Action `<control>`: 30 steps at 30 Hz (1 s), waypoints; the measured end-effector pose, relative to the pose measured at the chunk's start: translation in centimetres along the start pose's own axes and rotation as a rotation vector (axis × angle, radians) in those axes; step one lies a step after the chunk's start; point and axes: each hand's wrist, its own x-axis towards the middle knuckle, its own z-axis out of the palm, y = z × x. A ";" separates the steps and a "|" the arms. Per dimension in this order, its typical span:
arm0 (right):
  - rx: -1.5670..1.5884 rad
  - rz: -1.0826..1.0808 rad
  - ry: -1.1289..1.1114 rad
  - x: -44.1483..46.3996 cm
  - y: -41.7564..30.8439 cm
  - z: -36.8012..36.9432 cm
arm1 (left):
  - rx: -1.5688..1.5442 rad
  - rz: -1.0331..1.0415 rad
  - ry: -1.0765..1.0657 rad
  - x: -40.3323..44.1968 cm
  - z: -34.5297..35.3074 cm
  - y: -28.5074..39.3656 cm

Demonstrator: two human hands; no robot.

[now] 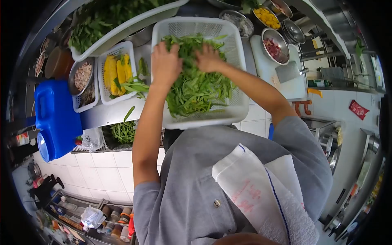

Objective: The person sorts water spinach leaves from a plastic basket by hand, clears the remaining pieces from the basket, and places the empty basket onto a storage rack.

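Observation:
A white perforated basket (237,98) holds a heap of cut green leaves (200,92). At the basket's left side, my left hand (166,63) rests against the leaves with its fingers curled over them; its fingertips are partly hidden. My right hand (209,59) reaches into the upper middle of the heap, fingers spread over the leaves. Left of the basket, a smaller white tray (103,87) holds yellow vegetables (116,75), with green leaves (134,86) hanging over its edge.
A larger white tub (130,28) of leaves stands at the upper left. A blue jug (57,118) is at the left. On the right, a cleaver (288,72) lies on a white cutting board (267,81), below a metal bowl of red pieces (275,45). More bowls stand behind.

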 end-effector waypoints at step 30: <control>-0.153 -0.651 0.217 -15.3 -5.8 -2.6 | -0.727 -1.002 0.672 -21.1 -13.9 11.7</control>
